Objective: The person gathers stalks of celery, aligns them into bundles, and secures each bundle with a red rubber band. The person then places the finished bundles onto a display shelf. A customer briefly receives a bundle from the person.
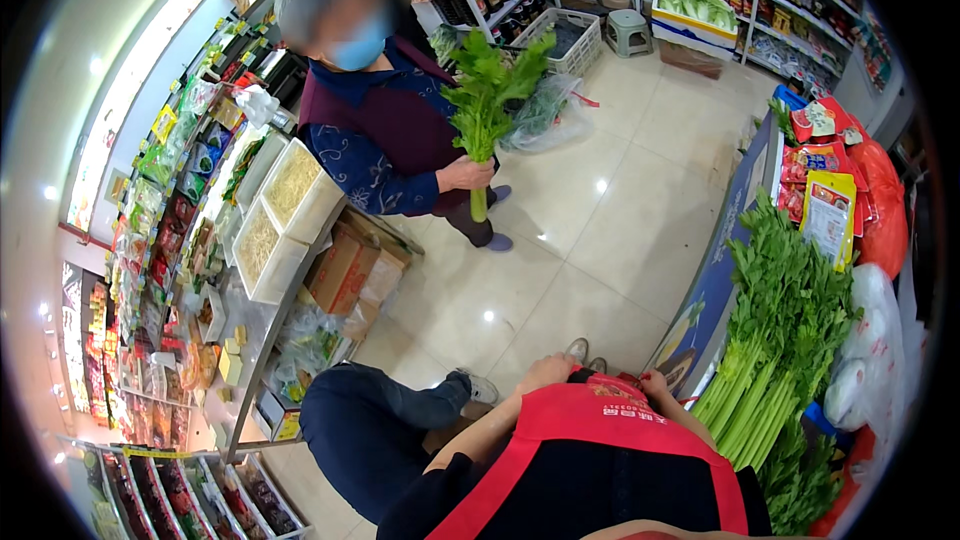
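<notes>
My left hand (547, 373) lies at the waist edge of my red apron (615, 420), its fingers partly hidden. At the other side of the waist, my right hand (655, 384) has its fingertips closed on the apron's red edge. Beyond my hands stands a person (390, 127) in a blue mask and dark vest, whose hand grips a bunch of leafy celery (480, 112) upright by its stalks. To my right, several bunches of celery (772, 360) lie on a counter, beside red and yellow food packets (829, 214).
A crouching or bent person's dark trousers (375, 427) are close on my left. Behind are a metal table (259, 330) with white tubs (270, 259) and cardboard boxes (341, 274) below. Farther off, a plastic crate (585, 52) and a stool (628, 34) stand on the tiled floor (570, 217).
</notes>
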`<state>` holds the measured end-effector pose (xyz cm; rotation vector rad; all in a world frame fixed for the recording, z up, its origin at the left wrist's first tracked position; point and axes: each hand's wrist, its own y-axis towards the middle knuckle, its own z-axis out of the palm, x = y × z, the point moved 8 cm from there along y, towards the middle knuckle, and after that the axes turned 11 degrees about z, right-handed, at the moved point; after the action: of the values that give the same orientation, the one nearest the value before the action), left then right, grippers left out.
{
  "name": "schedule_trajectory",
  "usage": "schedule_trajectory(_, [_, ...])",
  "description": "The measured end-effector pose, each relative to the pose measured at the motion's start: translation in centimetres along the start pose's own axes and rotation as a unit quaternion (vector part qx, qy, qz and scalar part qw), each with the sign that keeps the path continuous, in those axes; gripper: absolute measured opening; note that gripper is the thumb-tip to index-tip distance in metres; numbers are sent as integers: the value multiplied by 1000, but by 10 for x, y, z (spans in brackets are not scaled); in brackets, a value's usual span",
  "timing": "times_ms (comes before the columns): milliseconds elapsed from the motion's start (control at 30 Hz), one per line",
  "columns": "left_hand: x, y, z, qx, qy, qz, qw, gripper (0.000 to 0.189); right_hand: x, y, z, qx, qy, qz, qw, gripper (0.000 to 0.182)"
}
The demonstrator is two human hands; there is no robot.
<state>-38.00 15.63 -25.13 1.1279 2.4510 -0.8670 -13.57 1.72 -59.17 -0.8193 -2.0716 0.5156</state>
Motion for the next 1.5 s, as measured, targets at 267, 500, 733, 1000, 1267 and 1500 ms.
schedule_trajectory(267, [-9, -2, -5, 3, -13, 0, 1000, 29, -13, 6, 2, 2, 17, 14, 1000, 13])
schedule_trajectory(500, [-4, 0, -1, -8, -25, 12, 1000, 30, -3, -1, -1, 41, 0, 69, 997, 22])
schedule_trajectory(733, [-3, 3, 2, -5, 0, 17, 1000, 29, -10, 4, 3, 39, 10, 67, 997, 21])
schedule_trajectory(1000, [1, 5, 8, 12, 1, 4, 1000, 26, -8, 3, 1, 46, 23, 59, 997, 20])
schedule_trajectory(1267, [-6, 1, -1, 42, -10, -7, 999, 30, 10, -11, -10, 33, 30, 53, 998, 16])
schedule_trajectory(1500, [-3, 3, 5, 71, -8, -23, 997, 38, 15, -18, -11, 61, 93, 74, 991, 13])
